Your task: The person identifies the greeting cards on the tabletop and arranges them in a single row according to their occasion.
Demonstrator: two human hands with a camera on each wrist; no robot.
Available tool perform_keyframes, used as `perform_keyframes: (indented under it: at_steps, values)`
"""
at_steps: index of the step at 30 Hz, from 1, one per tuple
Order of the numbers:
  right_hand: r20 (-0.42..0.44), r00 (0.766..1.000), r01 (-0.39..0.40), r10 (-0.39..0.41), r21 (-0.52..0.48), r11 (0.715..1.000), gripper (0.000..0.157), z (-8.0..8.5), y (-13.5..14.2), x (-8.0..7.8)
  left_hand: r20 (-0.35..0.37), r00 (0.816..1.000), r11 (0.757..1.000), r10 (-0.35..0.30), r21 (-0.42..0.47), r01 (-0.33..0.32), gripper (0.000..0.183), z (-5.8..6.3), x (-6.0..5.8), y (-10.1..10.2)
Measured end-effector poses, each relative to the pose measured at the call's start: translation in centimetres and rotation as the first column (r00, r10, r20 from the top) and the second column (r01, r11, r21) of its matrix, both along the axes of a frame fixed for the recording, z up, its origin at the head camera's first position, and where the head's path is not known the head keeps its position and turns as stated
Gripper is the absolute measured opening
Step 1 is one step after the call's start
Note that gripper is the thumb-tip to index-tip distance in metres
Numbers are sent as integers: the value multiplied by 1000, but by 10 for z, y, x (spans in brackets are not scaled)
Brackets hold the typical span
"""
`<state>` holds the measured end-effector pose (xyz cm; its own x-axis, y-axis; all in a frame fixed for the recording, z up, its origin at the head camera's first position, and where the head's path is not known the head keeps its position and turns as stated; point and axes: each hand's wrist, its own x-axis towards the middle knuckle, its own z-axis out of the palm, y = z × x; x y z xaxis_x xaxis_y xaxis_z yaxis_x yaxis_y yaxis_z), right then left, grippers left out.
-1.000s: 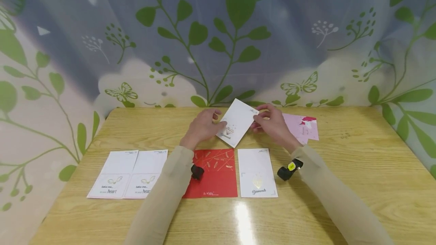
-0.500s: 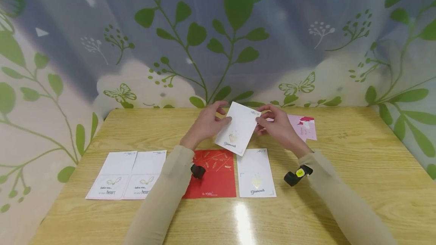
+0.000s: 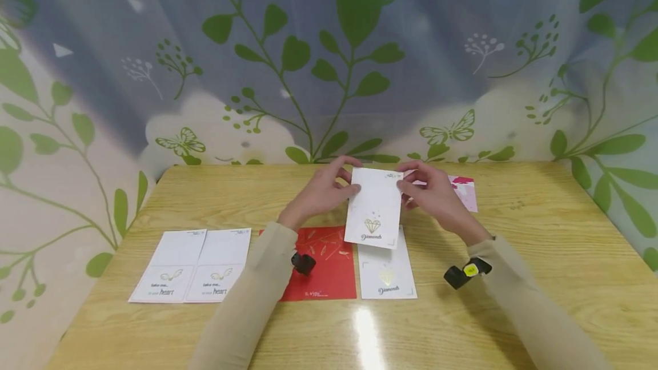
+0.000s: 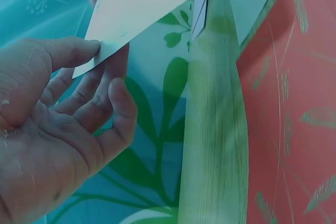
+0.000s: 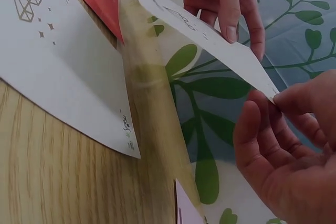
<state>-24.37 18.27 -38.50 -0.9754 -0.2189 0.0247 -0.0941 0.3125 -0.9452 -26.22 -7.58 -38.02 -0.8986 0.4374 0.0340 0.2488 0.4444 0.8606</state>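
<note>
A white greeting card (image 3: 375,204) printed with a gold diamond and "Diamonds" is held up above the table between both hands. My left hand (image 3: 326,190) pinches its left edge between thumb and fingers. At the upper right corner, my right hand (image 3: 432,193) pinches it the same way. Below it, partly covered by it, a matching white card (image 3: 388,273) lies flat on the table. In the right wrist view the held card (image 5: 205,35) hangs apart from the flat matching card (image 5: 79,66).
Red cards (image 3: 324,273) with gold feathers lie left of the white card, partly behind my left sleeve. Two white wing-printed cards (image 3: 164,267) lie further left. A pink card (image 3: 466,193) lies behind my right hand. A patterned curtain (image 3: 329,73) hangs behind the table (image 3: 555,233).
The held card has turned from a slant to nearly upright. Both hands have brought it right and toward me, so it now overlaps the flat matching card in the head view.
</note>
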Motion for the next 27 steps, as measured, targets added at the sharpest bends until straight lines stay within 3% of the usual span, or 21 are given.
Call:
perform_keyframes:
  at_steps: [13,27]
  values:
    - [-33,999,17,-15,59,998,32,5,20,11,70,993,991,-92,99,85,38,1,7,20]
    - [-41,999,9,-5,107,994,31,1,40,24,44,990,991,-133,34,132,30,0,16,34]
